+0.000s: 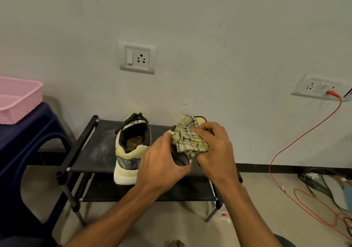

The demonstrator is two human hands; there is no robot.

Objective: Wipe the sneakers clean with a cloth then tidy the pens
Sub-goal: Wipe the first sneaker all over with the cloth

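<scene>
On the top shelf of the rack (91,151), the right hand (215,151) bunches the soft, limp cloth (187,138) against a sneaker (182,160). The left hand (162,162) curls round its heel, probably the firmest hold on a light shoe. A second sneaker (131,149) stands beside it.

The top shelf (95,151) of the rack shows bare fabric along its left edge, between the side rail and the left sneaker (131,151), and is open from above. That shoe's heel overhangs the front edge. The gap beside it is filled by the left hand (162,162) holding the right sneaker (182,160). The right hand (215,147), gripping the cloth (188,138), covers the right end. The wall (190,37) stands just behind the back edge. A blue stool (28,142) crowds the left end.
</scene>
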